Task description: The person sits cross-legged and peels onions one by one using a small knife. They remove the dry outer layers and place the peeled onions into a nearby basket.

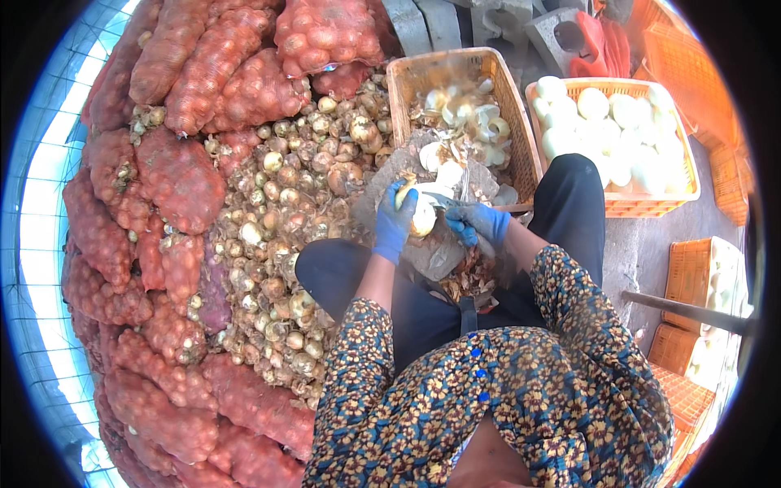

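Note:
Gloved in blue, my left hand (pixel 394 221) grips a partly peeled onion (pixel 422 219) in front of my knees. White flesh shows on its right side, while brownish skin remains near my fingers. My right hand (pixel 477 222), also gloved, holds a knife (pixel 443 199) whose blade lies against the onion's upper side. The knife's handle is mostly hidden in my fist. Just beyond my hands, bare white onions (pixel 450 173) and papery scraps rest by the near side of an orange plastic crate (pixel 399 100). Onion peelings (pixel 488 119) lie inside that crate.
Loose unpeeled onions (pixel 287 207) heap to my left, backed by stacked red mesh sacks (pixel 180 177) of onions. At right stands a crate (pixel 647 207) full of peeled onions. Concrete blocks (pixel 497 24) sit at the far side, and more orange crates (pixel 689 277) line the right edge.

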Available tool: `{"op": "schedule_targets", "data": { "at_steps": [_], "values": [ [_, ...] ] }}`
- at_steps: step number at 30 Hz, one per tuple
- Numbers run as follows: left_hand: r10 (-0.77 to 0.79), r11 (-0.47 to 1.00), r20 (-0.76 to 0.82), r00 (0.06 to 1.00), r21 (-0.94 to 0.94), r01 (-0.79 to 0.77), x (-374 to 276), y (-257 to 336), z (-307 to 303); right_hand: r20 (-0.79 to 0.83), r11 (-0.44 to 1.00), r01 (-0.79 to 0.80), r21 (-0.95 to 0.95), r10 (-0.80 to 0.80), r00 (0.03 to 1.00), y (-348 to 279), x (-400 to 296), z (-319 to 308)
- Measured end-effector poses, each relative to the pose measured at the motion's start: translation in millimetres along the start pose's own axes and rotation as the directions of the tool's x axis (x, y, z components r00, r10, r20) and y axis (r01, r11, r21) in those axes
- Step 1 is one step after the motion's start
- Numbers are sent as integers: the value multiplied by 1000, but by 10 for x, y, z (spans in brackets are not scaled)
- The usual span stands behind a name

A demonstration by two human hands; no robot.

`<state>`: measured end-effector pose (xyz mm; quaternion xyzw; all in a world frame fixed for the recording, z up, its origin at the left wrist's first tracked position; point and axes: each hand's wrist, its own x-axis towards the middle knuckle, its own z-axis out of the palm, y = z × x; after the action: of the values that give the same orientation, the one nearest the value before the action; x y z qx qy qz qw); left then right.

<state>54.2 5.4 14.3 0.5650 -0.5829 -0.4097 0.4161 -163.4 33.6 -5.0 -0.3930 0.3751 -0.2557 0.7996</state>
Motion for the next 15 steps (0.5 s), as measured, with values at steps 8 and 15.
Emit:
{"op": "schedule_targets", "data": {
  "at_steps": [8, 15],
  "values": [
    [-62, 996, -99, 993, -65, 56, -139, -132, 44, -274, 613, 162, -773, -554, 786, 120, -307, 453],
    [235, 948, 22, 972, 216, -234, -210, 102, 42, -268, 928, 271, -257, -338, 902, -200, 184, 18]
  ]
}}
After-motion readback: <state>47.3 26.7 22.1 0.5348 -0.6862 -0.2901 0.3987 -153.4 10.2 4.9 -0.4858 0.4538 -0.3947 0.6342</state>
